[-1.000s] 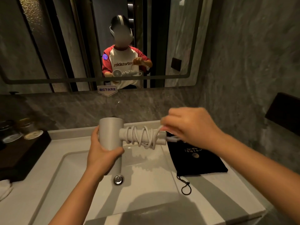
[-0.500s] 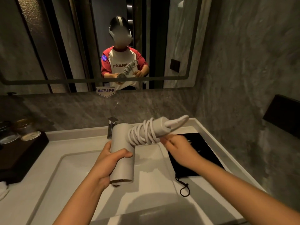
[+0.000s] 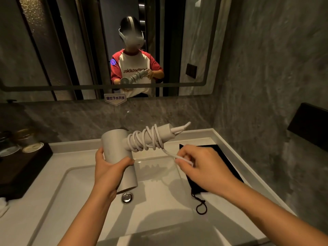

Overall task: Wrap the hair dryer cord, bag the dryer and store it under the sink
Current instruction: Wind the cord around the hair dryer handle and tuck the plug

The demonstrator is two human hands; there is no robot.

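Hair dryer [image 3: 119, 157], pale grey, is held in the air above a white rectangular sink [image 3: 156, 190], its barrel pointing down toward the chrome drain plug [image 3: 127, 197] and its handle angled up and to the right. White cord [image 3: 147, 139] is coiled in loose loops around the handle, one free strand running down to the right. The basin lies bare beneath both forearms, bounded behind by a raised rim under the grey marble wall and on the right by a narrow counter strip that meets the side wall. A black drawstring bag [image 3: 229, 167] lies flat on that strip, its near corner covered by the right wrist, its looped cord trailing over the basin edge. At far left, a dark tray [image 3: 23, 167] of glassware is cut off by the frame and too dim to read. The left hand [image 3: 110, 167] wraps closed around the barrel, thumb across the front. The right hand [image 3: 202, 167], knuckles up, pinches the free strand between thumb and fingertips. A mirror [image 3: 193, 50] above reflects the person holding the dryer.
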